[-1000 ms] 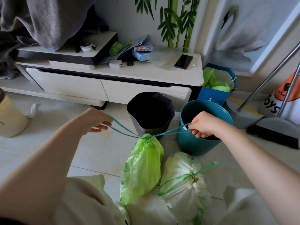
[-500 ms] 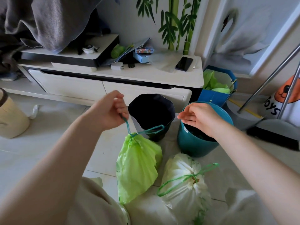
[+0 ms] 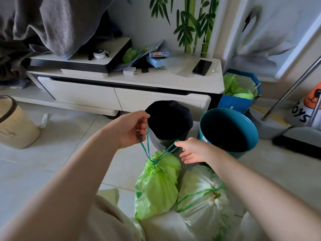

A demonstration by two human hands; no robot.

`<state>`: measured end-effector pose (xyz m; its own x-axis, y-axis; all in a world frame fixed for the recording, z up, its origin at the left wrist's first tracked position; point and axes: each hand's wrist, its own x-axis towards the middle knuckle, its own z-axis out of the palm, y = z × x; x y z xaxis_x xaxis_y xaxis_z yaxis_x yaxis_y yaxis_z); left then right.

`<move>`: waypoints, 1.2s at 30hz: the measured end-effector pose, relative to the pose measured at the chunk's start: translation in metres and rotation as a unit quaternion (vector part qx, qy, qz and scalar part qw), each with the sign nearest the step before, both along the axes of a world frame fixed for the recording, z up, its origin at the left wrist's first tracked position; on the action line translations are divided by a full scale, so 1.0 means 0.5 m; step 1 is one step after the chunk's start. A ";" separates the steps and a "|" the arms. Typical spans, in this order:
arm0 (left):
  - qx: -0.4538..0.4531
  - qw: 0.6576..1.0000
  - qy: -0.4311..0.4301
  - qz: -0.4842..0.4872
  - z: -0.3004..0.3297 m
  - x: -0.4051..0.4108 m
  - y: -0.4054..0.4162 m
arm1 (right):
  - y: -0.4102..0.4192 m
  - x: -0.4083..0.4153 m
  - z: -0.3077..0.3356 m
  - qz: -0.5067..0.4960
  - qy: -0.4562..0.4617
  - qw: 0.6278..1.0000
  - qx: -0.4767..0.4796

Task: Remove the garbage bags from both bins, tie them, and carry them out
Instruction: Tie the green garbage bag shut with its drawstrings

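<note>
A light green garbage bag (image 3: 156,185) stands on the floor, its neck cinched by a teal drawstring (image 3: 147,146). My left hand (image 3: 132,129) grips one loop of that string above the bag. My right hand (image 3: 191,152) hooks the other loop with a fingertip, its other fingers spread. A white garbage bag (image 3: 203,202) with a tied green drawstring lies right of the green one. Behind them stand a black bin (image 3: 188,117) and a teal bin (image 3: 250,136), both without a liner.
A white low cabinet (image 3: 121,94) with a phone (image 3: 202,67) on top runs behind the bins. A blue paper bag (image 3: 234,103) sits at its right end. A beige container (image 3: 15,124) stands left. A metal stand with a broom (image 3: 295,143) is at right.
My hands first pulled the drawstring taut sideways. My right hand then let go, and has now come back down to hook the second loop. My left hand stayed on its loop.
</note>
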<state>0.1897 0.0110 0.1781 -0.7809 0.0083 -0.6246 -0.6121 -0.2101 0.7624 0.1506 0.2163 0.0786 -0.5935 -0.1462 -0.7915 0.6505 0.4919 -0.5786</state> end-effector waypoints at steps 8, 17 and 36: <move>-0.021 0.999 -0.016 -0.022 -0.011 -0.002 -0.004 | -0.060 -0.008 -0.034 -0.074 -0.002 0.994 -0.080; -0.087 0.996 -0.024 -0.025 -0.016 -0.001 0.025 | -0.073 0.018 0.119 0.021 0.294 0.952 -0.083; 0.142 0.990 0.001 0.027 -0.006 -0.004 0.129 | 0.080 0.098 0.159 0.192 0.446 0.872 0.060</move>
